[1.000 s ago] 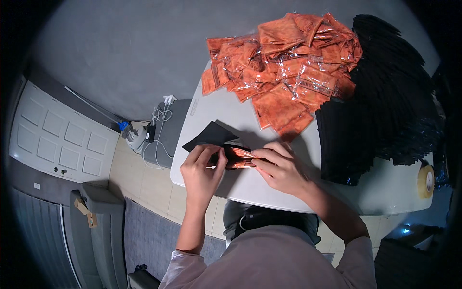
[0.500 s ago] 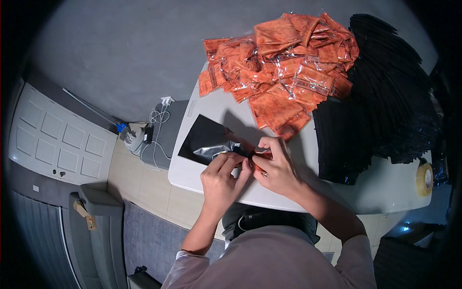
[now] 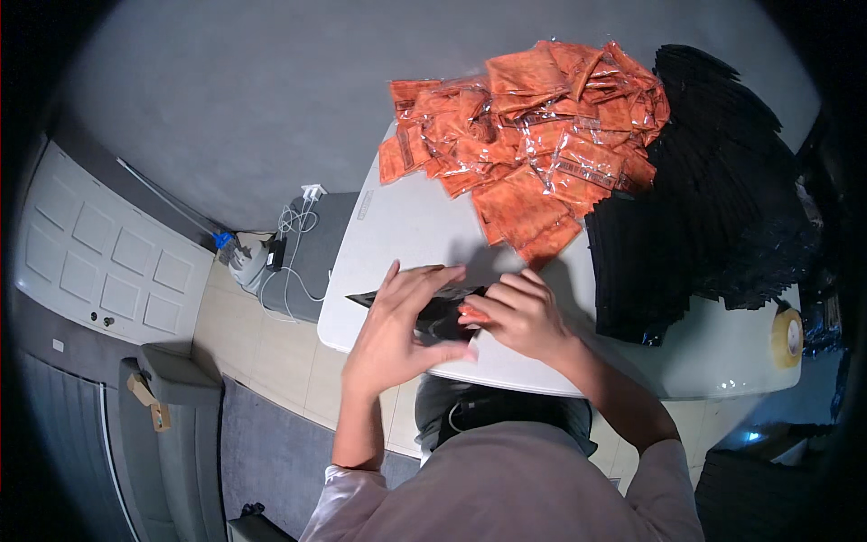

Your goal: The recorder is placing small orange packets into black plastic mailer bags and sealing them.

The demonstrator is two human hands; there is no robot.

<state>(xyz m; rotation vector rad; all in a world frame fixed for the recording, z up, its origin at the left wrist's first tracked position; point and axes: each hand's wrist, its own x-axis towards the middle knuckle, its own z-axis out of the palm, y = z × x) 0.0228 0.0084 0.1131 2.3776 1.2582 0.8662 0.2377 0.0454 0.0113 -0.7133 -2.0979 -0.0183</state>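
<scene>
Over the near part of the white table (image 3: pixel 415 212), a glossy black plastic bag (image 3: pixel 442 318) is held up between my hands. My left hand (image 3: pixel 390 330) is open beside it, fingers stretched and thumb apart, covering much of the bag. Curled fingers of my right hand (image 3: pixel 528 316) grip an orange packet (image 3: pixel 472 313) at the bag's right end. Only a small reddish-orange part of that packet shows; whether it lies inside the bag is hard to tell.
A heap of orange packets in clear wrapping (image 3: pixel 533 135) covers the far side of the table. Overlapping black bags (image 3: pixel 695 190) fan out along the right. A tape roll (image 3: pixel 787 338) stands at the right edge. White cables (image 3: pixel 298 217) lie on a grey surface to the left.
My left hand has let go of its pinch and spread out. The black bag, flat on the table before, is now raised and turned nearly edge-on. My right hand stays close to its place.
</scene>
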